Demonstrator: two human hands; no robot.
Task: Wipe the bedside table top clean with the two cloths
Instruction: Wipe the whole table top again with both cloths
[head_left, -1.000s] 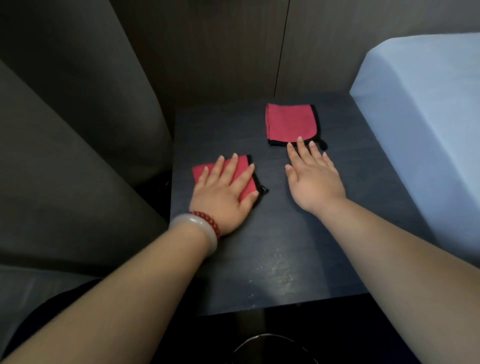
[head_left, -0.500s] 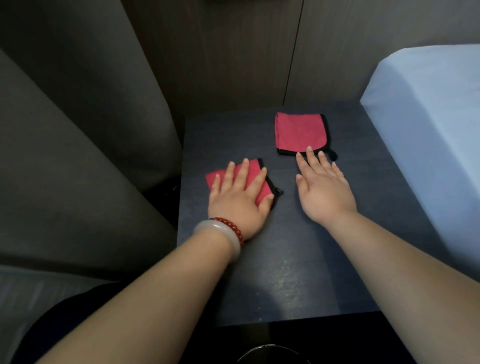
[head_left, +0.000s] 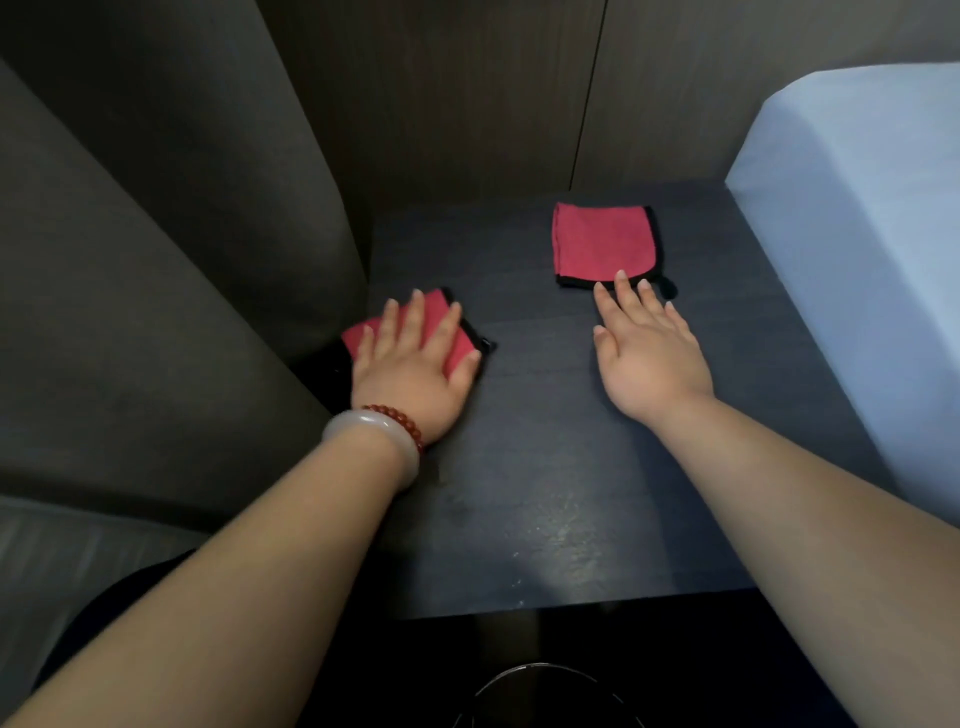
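Observation:
The dark bedside table top (head_left: 545, 467) fills the middle of the view. My left hand (head_left: 410, 364), with a pale bangle and red beads at the wrist, lies flat with spread fingers on a folded red cloth with a black edge (head_left: 435, 307) at the table's left edge. A second folded red cloth (head_left: 600, 241) lies flat at the back of the table. My right hand (head_left: 649, 353) rests palm down in front of it, fingers apart, with the fingertips touching that cloth's near black hem.
A pale blue bed (head_left: 857, 234) runs along the table's right side. Dark grey upholstered panels (head_left: 156, 260) press against its left side, and a wood-panelled wall (head_left: 467, 93) stands behind. A dark round rim (head_left: 540, 675) shows below the table's front edge.
My left hand has slid its cloth leftward to the table's left edge. My right hand has crept forward, fingertips now on the far cloth's hem.

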